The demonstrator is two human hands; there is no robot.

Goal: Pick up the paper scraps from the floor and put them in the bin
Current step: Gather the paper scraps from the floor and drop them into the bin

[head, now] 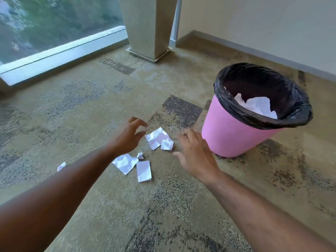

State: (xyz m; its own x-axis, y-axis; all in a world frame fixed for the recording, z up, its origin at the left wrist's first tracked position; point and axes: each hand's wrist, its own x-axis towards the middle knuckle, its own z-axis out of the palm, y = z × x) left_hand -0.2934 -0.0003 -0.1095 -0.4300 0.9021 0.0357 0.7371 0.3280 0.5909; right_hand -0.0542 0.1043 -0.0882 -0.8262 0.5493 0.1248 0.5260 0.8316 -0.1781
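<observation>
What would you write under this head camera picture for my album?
Two empty hands, left and right, reach for paper scraps beside a pink bin.

No readable text; perhaps faint print on the paper scraps (157, 138).

Carpeted floor (91, 110): 6 paper scraps (157, 138), pink bin (234, 135), pillar (149, 28).

**Both bare arms reach toward mid-frame**

The bare left hand (128, 135), entering from lower left, sits at frame centre, fingers loosely curled, thumb apart, gripping nothing. The bare right hand (195, 153), entering from lower right, lies just right of centre, fingers spread, empty.
</observation>
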